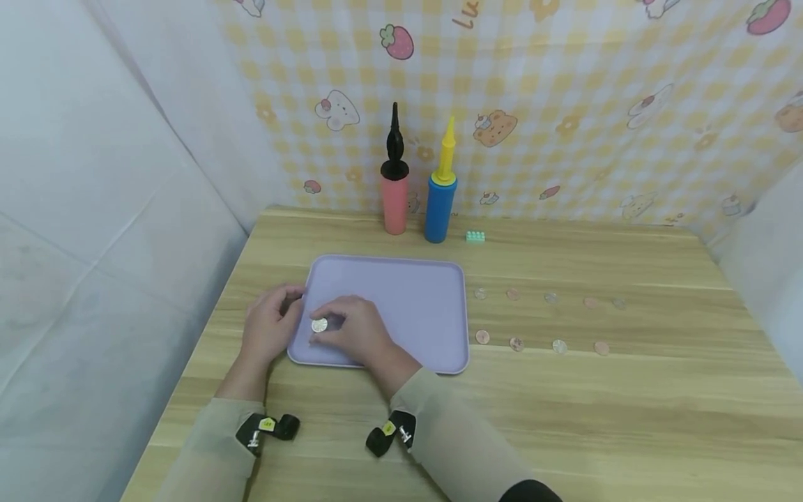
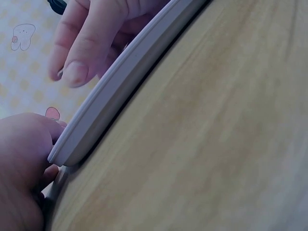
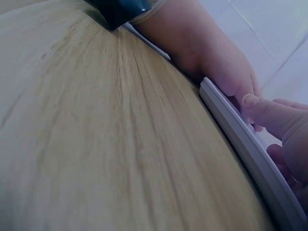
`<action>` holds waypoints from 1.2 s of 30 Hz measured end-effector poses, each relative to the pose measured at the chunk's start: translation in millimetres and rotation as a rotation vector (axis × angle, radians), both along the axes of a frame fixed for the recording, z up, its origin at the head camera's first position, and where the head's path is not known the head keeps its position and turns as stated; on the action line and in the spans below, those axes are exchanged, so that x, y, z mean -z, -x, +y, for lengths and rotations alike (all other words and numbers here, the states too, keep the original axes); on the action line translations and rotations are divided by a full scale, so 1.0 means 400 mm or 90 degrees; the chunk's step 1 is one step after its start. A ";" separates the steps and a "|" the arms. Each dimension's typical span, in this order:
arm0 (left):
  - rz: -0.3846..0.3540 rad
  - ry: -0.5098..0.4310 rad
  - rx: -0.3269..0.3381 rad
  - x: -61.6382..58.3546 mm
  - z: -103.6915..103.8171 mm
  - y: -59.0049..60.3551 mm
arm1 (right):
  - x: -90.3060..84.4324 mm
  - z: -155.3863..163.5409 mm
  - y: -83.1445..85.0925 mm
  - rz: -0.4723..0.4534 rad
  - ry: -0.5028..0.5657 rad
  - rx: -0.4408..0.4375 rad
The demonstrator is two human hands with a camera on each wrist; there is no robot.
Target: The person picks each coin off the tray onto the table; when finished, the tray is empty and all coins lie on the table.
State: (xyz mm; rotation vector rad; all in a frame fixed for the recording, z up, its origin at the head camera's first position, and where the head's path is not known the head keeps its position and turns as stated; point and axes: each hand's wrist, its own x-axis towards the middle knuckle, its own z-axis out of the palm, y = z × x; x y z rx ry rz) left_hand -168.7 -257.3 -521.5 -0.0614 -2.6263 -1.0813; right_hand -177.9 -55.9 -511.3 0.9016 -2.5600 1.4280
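Note:
A lilac tray (image 1: 414,314) lies on the wooden table, its flat inside facing up. At its left edge is my left hand (image 1: 270,324), thumb and fingers curled about the rim; the left wrist view has this hand (image 2: 24,163) at the tray corner. Over the left part of the tray, my right hand (image 1: 357,328) pinches a silvery coin (image 1: 319,325) between thumb and index finger. From the left wrist, only a thin sliver of the coin's edge shows between those fingertips.
Right of the tray, several copper and silvery coins (image 1: 482,337) lie in two rows on the table (image 1: 564,411). Behind it stand a pink pump with a black nozzle (image 1: 395,202) and a blue pump with a yellow nozzle (image 1: 440,209), beside a small mint toy brick (image 1: 475,236).

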 end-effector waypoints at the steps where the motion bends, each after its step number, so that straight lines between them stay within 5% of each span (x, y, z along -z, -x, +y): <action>1: 0.001 -0.002 0.000 0.001 0.000 0.000 | 0.001 0.005 0.000 0.002 -0.003 0.003; 12: -0.016 -0.014 -0.006 0.012 0.000 0.002 | 0.007 0.114 0.017 -0.064 -0.022 0.047; 23: -0.013 -0.013 -0.008 0.012 -0.008 0.004 | 0.007 0.223 0.038 -0.015 -0.010 0.054; 29: -0.004 -0.011 -0.004 0.010 -0.008 0.001 | -0.003 0.284 0.039 -0.047 0.054 0.099; 36: -0.006 -0.002 -0.002 0.008 -0.003 0.006 | 0.000 0.393 0.029 0.063 0.064 0.154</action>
